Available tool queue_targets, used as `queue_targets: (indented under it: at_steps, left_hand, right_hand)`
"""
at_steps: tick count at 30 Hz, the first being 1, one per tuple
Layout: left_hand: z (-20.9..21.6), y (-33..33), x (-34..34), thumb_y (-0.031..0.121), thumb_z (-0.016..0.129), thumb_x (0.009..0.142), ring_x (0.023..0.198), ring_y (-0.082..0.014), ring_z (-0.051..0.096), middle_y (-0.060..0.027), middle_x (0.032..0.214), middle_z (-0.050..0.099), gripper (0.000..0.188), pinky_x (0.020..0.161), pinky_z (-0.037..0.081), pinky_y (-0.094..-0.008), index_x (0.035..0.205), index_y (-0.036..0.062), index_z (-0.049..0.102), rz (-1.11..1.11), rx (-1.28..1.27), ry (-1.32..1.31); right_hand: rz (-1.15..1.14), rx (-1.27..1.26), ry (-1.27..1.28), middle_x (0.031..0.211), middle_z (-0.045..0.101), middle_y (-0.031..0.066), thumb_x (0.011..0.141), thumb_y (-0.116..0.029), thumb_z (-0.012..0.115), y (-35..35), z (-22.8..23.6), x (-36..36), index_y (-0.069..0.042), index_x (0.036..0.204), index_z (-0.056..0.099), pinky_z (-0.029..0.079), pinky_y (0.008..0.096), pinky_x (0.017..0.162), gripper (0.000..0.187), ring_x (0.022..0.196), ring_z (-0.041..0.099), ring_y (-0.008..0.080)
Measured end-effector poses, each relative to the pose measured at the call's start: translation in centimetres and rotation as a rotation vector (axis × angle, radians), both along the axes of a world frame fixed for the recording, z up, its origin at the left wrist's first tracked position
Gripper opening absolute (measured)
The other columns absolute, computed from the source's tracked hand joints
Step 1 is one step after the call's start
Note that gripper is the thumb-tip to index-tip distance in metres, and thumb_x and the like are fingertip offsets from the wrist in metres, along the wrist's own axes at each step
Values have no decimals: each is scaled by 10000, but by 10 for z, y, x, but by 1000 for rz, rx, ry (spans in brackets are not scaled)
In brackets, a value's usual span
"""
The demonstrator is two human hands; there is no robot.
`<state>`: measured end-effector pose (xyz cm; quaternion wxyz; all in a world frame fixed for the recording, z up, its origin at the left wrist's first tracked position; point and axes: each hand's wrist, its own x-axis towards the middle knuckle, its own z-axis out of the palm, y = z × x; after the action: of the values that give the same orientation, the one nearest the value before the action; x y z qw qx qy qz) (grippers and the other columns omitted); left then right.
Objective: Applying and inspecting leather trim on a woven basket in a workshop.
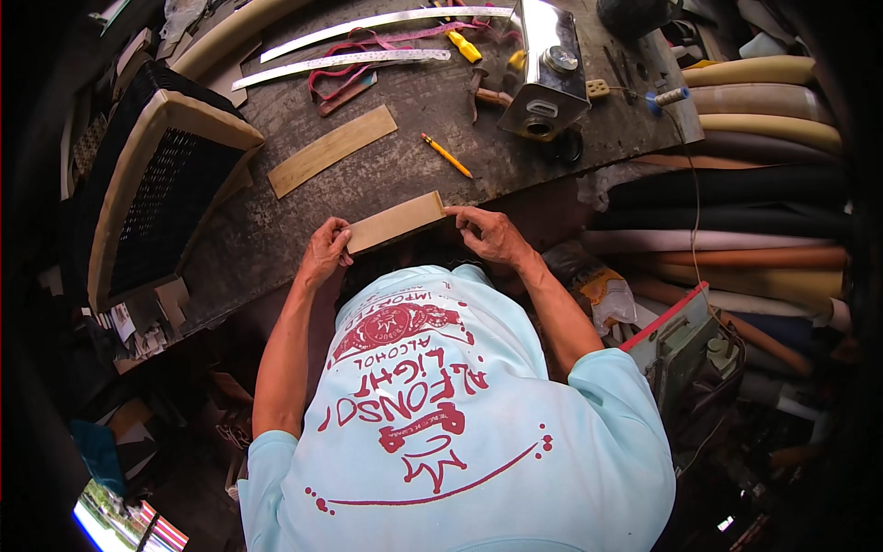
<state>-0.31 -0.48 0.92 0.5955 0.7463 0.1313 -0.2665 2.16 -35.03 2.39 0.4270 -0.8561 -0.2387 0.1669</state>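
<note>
A flat, light tan rectangular strip (394,224) lies at the near edge of the worktable; whether it is leather or board I cannot make out. My left hand (326,250) pinches its left end between thumb and fingers. At the opposite end, my right hand (495,235) is closed with the index fingertip and thumb at the strip's corner, where a narrow yellowish band runs along the edge. Farther in lies a second, darker tan strip (333,151), flat and untouched. A yellow pencil (447,155) rests to the right of it.
A shiny metal can (546,74) stands at the back right, with a hammer (492,97) beside it. Two metal rulers (349,66), pink ribbon and a yellow-handled tool (464,46) lie behind. A black woven panel with tan edging (175,184) stands left. Rolled material (754,101) is stacked right.
</note>
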Motion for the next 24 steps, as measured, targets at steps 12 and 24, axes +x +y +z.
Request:
queue_targets:
  at_steps: [12,24]
  left_hand:
    - [-3,-1,0,183,520,980,544,-89,588,-25,707,576,182,490,476,-218,1046,16,549,10,-1,-31]
    - [0,0,-1,184,518,979,542,-89,586,-24,706,568,184,487,476,-219,1047,14,544,0,10,-24]
  right_hand:
    - [17,-73,-290,1202,626,82,757,60,535,17,-7,17,-39,994,551,554,379,760,258,912,650,325]
    - [-27,-47,-135,1249,608,87,743,60,548,19,-4,21,-48,1088,569,542,383,794,361,933,651,317]
